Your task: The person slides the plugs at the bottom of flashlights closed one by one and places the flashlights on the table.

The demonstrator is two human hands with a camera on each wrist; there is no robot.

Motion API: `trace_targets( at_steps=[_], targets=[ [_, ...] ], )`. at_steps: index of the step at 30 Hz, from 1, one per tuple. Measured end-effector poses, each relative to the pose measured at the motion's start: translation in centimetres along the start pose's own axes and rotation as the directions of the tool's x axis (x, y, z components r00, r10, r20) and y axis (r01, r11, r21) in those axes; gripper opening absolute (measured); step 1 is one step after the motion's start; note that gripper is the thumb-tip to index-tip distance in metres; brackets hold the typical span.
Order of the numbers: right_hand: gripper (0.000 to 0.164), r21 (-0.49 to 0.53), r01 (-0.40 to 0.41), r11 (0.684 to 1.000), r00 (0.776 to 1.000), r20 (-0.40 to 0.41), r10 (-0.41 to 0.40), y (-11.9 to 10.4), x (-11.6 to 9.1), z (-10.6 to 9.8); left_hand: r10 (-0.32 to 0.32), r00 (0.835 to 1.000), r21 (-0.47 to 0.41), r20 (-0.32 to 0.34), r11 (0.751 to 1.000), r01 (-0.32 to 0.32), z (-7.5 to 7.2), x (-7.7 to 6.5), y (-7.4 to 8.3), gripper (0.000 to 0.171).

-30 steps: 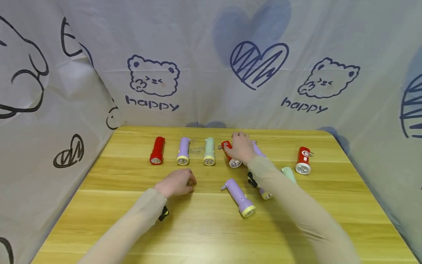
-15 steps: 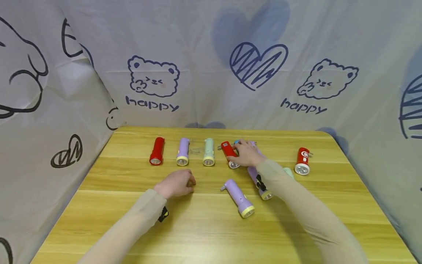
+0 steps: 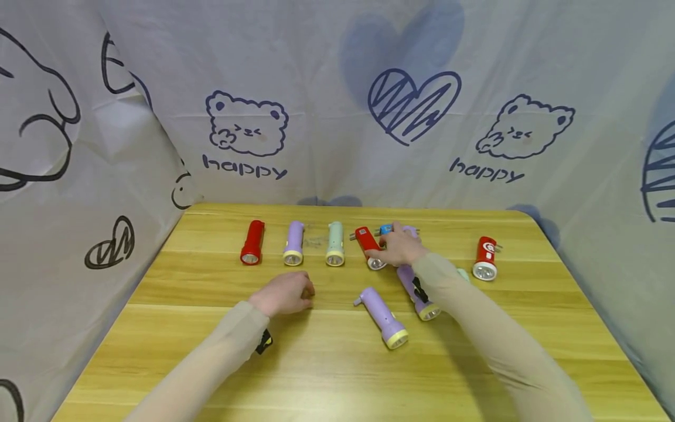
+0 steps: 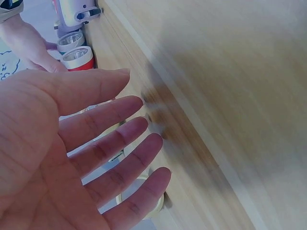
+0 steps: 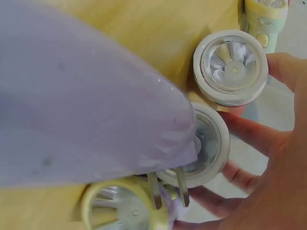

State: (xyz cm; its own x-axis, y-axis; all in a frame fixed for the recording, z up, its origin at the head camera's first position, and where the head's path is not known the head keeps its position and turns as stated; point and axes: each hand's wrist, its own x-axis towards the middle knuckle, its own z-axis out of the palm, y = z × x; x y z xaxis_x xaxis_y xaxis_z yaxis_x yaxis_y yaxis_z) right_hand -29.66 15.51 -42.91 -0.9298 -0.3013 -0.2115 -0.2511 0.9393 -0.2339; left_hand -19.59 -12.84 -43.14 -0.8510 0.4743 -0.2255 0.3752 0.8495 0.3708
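Red flashlight at thumb side of right grip, blue flashlight partly beneath, its hold unclear, left grip relaxed.

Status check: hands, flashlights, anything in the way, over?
Left hand relaxed, holding nothing. Right hand at the blue flashlight and neighbouring red flashlight, grip unclear. Purple flashlight close to that hand, possible snag.

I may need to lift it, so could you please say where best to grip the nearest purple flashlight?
I'd grip the purple flashlight round its barrel, from above: it lies flat with bare table on both sides, its yellow head flares, and a stub juts at the far end.
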Motion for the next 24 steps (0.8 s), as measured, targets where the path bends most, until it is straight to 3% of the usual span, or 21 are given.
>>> trace_targets(
  at_steps=[9,16,24],
  targets=[
    [0.073,-0.006,-0.127,0.992,0.99,0.069,0.127,0.6,-0.5,-0.6,-0.008,1.0,0.002,0.006,1.0,0.008,0.1,0.1,0.2,0.026],
    [0.088,-0.027,-0.264,0.964,0.959,0.102,0.266,1.2,-1.1,-1.1,-0.011,1.0,0.017,0.004,1.0,0.011,0.2,0.2,0.4,0.023],
    [0.076,0.0,-0.265,0.964,0.959,0.102,0.263,2.0,-1.7,-1.1,0.002,1.0,0.042,0.006,0.999,-0.002,0.2,0.4,0.4,0.017]
  ],
)
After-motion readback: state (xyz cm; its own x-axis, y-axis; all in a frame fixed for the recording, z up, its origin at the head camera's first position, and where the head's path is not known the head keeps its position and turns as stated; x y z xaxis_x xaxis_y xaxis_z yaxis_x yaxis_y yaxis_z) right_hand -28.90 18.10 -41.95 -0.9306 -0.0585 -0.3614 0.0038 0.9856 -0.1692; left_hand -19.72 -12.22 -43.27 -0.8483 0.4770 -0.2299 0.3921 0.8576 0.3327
